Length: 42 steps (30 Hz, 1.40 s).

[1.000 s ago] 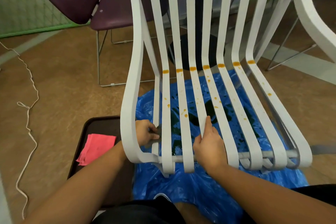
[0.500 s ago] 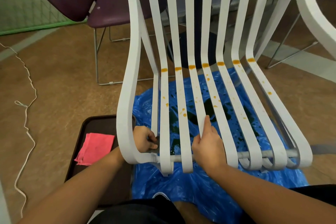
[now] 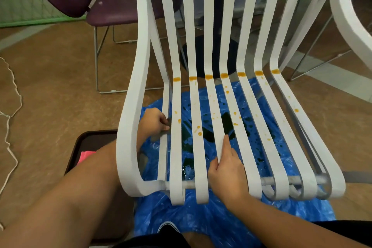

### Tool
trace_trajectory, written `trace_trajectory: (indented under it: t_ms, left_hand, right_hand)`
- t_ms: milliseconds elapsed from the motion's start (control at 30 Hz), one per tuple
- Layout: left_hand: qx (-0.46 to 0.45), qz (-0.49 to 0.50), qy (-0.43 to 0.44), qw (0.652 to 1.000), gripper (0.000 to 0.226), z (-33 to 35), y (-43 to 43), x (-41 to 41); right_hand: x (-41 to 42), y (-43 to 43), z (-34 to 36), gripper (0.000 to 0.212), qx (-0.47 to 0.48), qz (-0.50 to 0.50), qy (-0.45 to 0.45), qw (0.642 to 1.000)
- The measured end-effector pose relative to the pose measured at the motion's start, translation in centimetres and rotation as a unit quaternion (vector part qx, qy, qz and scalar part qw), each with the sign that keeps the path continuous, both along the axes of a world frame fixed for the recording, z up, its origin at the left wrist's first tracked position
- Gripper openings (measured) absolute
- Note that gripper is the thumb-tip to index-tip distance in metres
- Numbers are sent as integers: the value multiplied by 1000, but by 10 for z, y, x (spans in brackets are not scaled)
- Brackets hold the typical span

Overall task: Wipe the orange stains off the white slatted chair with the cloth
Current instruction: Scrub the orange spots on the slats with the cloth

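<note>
Currently clamps left grip [image 3: 155, 121] and right grip [image 3: 227, 169] round slats of one white slatted chair [image 3: 130, 127], seven large orange stains [image 3: 209, 76] beyond, one cloth [image 3: 85, 156] leftward.

Close-set slats [image 3: 194, 102] leave only narrow gaps between.

Single view: a head-worn wide-angle camera looks forward and down. It sits close above the seat of the white slatted chair [image 3: 128, 127], whose backrest runs off the top edge.
</note>
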<state>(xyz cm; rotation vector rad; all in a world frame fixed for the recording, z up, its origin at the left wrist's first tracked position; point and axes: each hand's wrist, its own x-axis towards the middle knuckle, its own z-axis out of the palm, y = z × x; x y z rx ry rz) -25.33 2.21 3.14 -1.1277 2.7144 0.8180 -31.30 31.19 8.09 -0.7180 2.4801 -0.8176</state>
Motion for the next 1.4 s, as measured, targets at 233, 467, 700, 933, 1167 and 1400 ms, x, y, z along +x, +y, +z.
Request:
trace_trajectory:
  t_ms: [233,467,700,933,1167,1400]
  left_hand:
    - [-34,65,35,997,11,-19,-52,-48]
    - [-79,58,40,994,22,-44,-83,-81]
    - [-38,11,38,998,50,-67,-110,-89]
    - [-44,3,44,998,58,-47,-92,-84]
    - [12,-26,93,995,45,-33,-43,-27]
    - [74,-39,79,993,40,-33,24,43]
  right_hand:
    - [-1,1,1,73,-7,-3,-21,1000]
    - [-4,-5,5,76,20,-7,-23,1000]
    - [-3,-7,6,77,34,-9,-3,999]
    - [-2,-6,6,76,34,0,4,999]
    - [-2,-5,4,73,32,2,-1,999]
    - [1,-3,2,72,19,1,18,1000]
